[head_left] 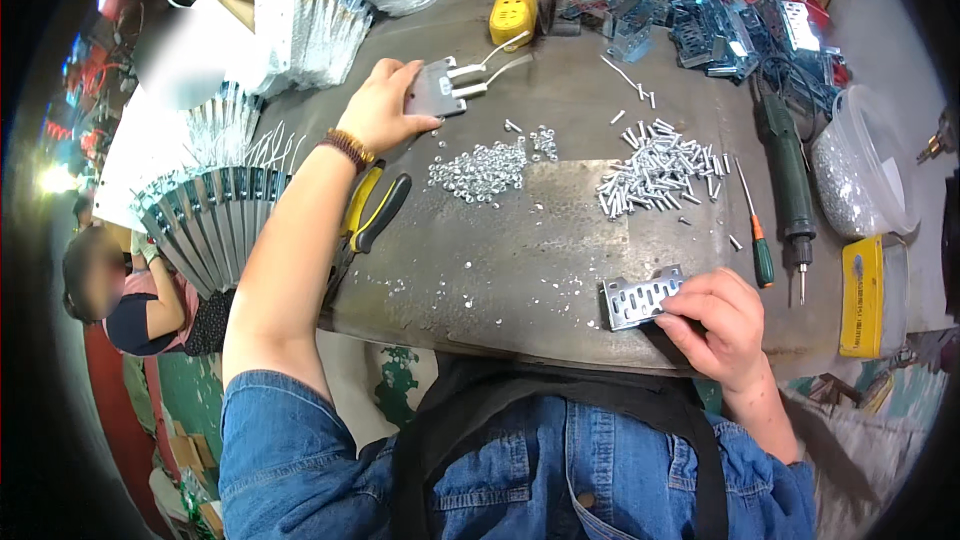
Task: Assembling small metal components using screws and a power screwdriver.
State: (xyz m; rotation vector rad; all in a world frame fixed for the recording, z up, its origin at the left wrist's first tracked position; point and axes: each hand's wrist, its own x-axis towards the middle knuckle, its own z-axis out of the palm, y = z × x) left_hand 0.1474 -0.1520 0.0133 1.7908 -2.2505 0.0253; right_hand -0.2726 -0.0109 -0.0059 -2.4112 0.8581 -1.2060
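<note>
My left hand (385,105) reaches out to the far left of the bench, its fingers and thumb closed around a flat grey metal block (436,90). Two metal tubes with white wires stick out from the block's right side. Close to the front edge, my right hand (718,325) pinches a slotted metal bracket (640,301) by its right end. Between the hands are a pile of small nuts (480,172) and, further right, a heap of screws (660,175).
Yellow-handled pliers (375,205) lie by my left forearm. Right of the screws are a screwdriver (760,240), an electric screwdriver (788,170), a clear tub (865,165) and a yellow box (868,300). Bluish brackets (710,30) and a yellow power strip (513,10) sit behind. Another person is at left.
</note>
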